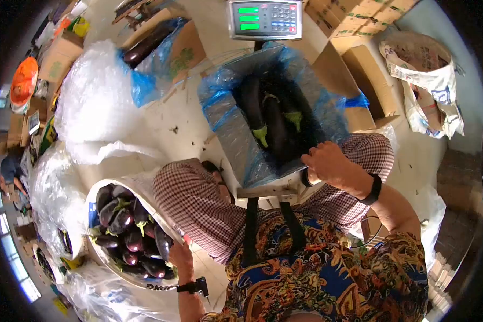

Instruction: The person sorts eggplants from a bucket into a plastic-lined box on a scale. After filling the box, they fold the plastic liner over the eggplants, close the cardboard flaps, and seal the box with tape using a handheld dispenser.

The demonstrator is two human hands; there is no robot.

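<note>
Several dark eggplants [276, 121] with green caps lie in a box lined with clear blue plastic [231, 134], in front of me at the centre. My right hand [327, 161] is at the box's near right corner, its fingers bent; whether they pinch the liner is too small to tell. At the lower left, a white tub [94, 198] holds many more eggplants [121, 220]. My left hand [181, 256] is at the tub's right rim, with its fingertips partly hidden, so I cannot make out its grip.
A scale display [265, 19] with green screens stands beyond the box. Another lined carton [188, 53] with eggplant is at the upper left, beside plastic wrap [94, 107]. An open carton [367, 80] and a woven sack [424, 80] stand right. A person [11, 174] is far left.
</note>
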